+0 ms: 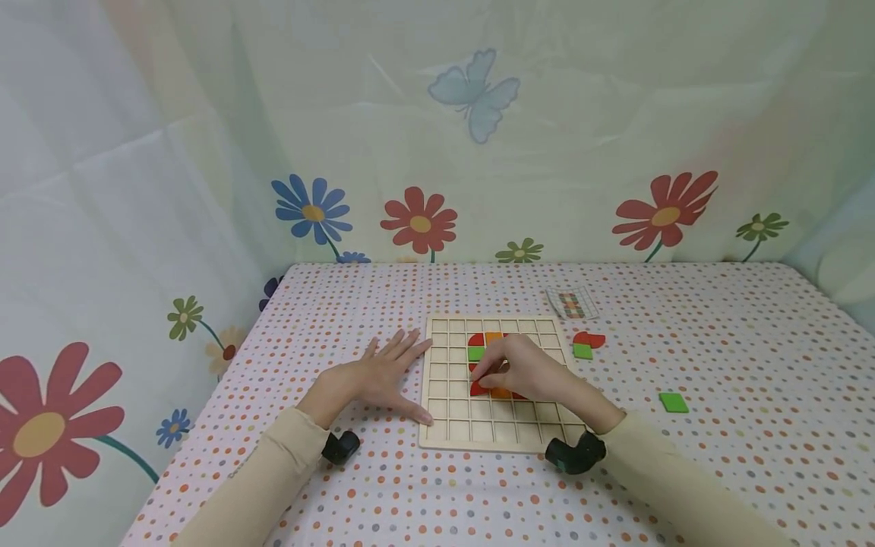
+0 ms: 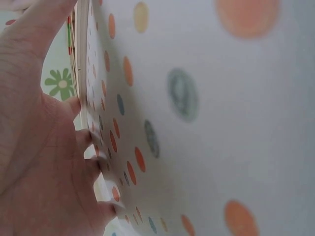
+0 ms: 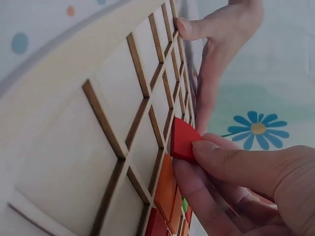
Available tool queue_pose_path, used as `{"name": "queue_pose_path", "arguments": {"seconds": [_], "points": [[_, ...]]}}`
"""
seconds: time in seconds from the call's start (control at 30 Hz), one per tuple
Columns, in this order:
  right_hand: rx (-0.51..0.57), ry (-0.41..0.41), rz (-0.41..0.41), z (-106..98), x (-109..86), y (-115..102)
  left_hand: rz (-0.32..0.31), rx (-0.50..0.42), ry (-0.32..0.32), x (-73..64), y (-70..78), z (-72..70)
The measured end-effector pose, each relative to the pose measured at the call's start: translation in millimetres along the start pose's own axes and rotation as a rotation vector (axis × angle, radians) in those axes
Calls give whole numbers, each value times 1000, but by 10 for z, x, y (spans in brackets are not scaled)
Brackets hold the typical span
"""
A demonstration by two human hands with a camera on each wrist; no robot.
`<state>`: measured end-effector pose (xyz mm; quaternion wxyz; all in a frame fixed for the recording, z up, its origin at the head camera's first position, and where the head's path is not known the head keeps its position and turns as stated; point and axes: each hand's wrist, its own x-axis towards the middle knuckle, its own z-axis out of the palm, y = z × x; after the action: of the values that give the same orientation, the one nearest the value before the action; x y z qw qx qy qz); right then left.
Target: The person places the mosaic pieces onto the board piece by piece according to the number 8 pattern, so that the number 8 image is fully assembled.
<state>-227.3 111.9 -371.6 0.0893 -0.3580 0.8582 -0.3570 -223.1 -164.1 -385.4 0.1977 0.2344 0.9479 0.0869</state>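
Observation:
My right hand (image 1: pixel 529 371) pinches a red quarter-round tile (image 3: pixel 185 141) between thumb and fingers, over the wooden grid board (image 1: pixel 447 431). In the right wrist view the tile is tilted, its lower edge close to the grid's ribs. Orange tiles (image 3: pixel 165 189) sit in cells beside it. At the top of the set tiles in the head view are a red tile (image 1: pixel 475 339), an orange tile (image 1: pixel 493 336) and a green square tile (image 1: pixel 475 354); my right hand hides others. My left hand (image 1: pixel 383 377) lies with fingers spread, thumb and fingertips at the board's left edge.
Right of the board lie red tiles (image 1: pixel 596 341) with a green tile (image 1: pixel 582 351), and farther right a lone green square (image 1: pixel 674 403). A printed pattern card (image 1: pixel 573 304) lies behind the board's right corner. A dotted cloth (image 1: pixel 410 501) covers the table; a flowered curtain hangs behind.

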Motion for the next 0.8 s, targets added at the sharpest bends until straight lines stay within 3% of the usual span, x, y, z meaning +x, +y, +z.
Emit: {"name": "queue_pose_path", "arguments": {"seconds": [0.3, 0.8], "points": [[-148, -71, -43, 8, 16, -67, -8, -7, 5, 0, 22, -5], [-210, -144, -132, 3, -9, -75, -7, 3, 5, -11, 27, 2]]}}
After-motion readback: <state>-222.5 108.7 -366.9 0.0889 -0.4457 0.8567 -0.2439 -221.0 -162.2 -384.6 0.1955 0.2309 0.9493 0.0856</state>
